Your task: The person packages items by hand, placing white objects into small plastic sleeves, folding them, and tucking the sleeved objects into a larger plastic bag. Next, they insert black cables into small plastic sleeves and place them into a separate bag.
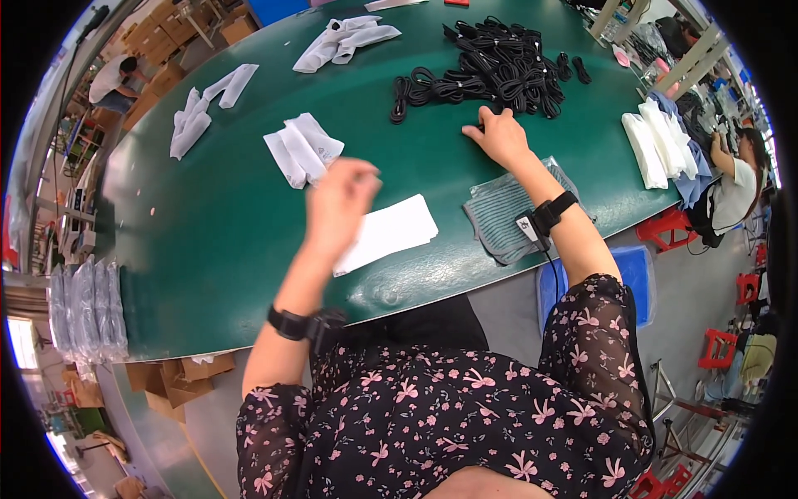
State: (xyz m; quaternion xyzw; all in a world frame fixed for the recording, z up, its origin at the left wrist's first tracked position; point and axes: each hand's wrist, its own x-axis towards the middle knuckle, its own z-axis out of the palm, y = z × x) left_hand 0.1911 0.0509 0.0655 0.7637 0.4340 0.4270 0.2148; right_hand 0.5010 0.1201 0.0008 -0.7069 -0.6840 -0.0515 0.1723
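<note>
My right hand [500, 139] reaches to the near edge of a pile of coiled black cables [507, 66]. Its thumb stands apart from the fingers, and the fingertips meet the lowest coils; no cable is clearly gripped. My left hand [339, 204] is smeared by motion, fingers bent, over the table between white printed sleeves [303, 150] and a stack of flat white sleeves [395, 229]. Whether it holds anything is not visible. Below my right forearm lies a grey striped cloth [499, 218], partly hidden by the arm.
Filled white sleeves [193, 121] lie at the green table's [224, 249] far left, and more sleeves [345, 41] at the back. White packs [652, 145] sit on the right edge. A blue bin [632, 287] stands below the near edge. Another person [736, 187] sits at right.
</note>
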